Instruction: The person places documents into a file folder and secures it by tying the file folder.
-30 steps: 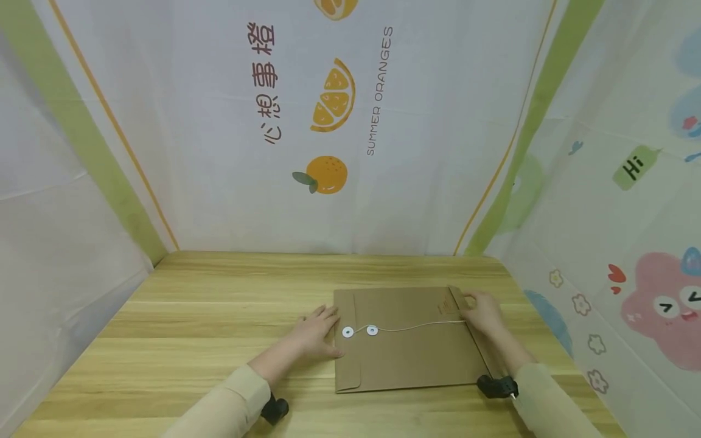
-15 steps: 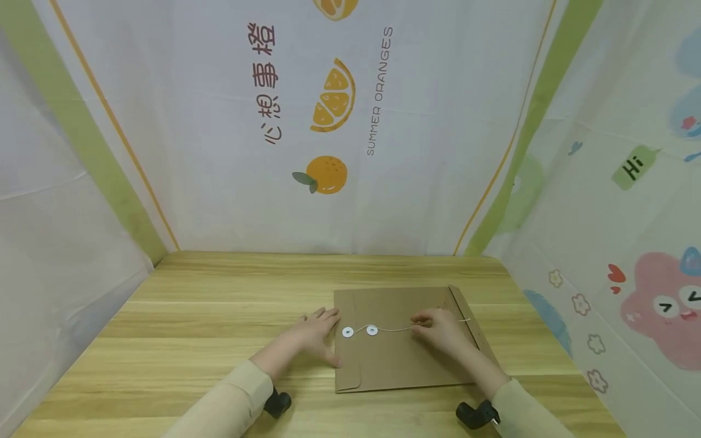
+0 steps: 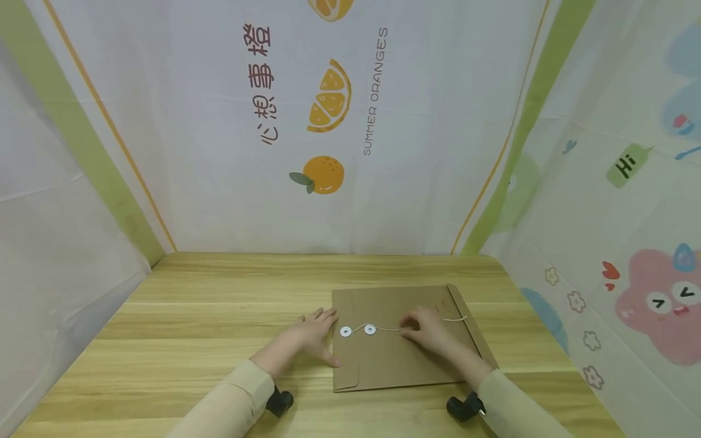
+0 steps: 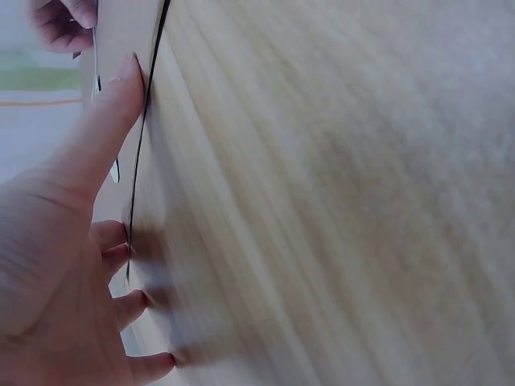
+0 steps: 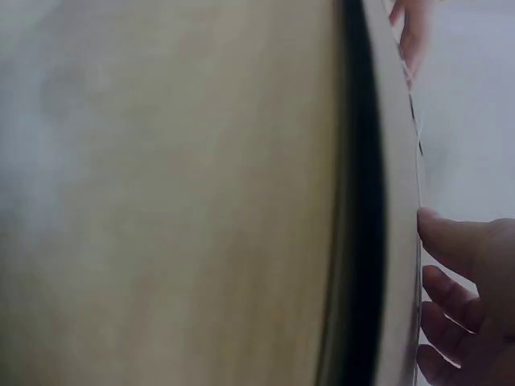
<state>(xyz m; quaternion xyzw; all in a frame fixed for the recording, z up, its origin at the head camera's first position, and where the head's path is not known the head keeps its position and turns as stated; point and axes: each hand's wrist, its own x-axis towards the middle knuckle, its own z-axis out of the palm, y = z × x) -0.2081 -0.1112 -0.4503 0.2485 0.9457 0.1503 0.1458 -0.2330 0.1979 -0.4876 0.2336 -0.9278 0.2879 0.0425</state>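
A brown kraft paper envelope (image 3: 383, 362) lies flat on the wooden table, with two white round buttons (image 3: 345, 331) near its left edge. From the buttons a thin white string (image 3: 387, 330) runs right, and its loose end comes out beyond my right hand (image 3: 427, 330). That hand pinches the string between thumb and fingertips over the envelope's middle. Fingers spread, my left hand (image 3: 309, 336) rests along the envelope's left edge; its thumb (image 4: 121, 88) touches that edge in the left wrist view. In the right wrist view, the curled fingers (image 5: 447, 330) meet the envelope's surface; the string is hard to see there.
The wooden table (image 3: 219, 316) spreads left of and behind the envelope. A white cloth printed with oranges (image 3: 323, 231) hangs at the back, and another printed cloth (image 3: 602, 213) closes the right side. Black wrist-camera mounts (image 3: 464, 407) sit by both cuffs.
My right hand has left the envelope's right edge, come left over its middle and taken hold of the string. The left hand has stayed at the left edge.
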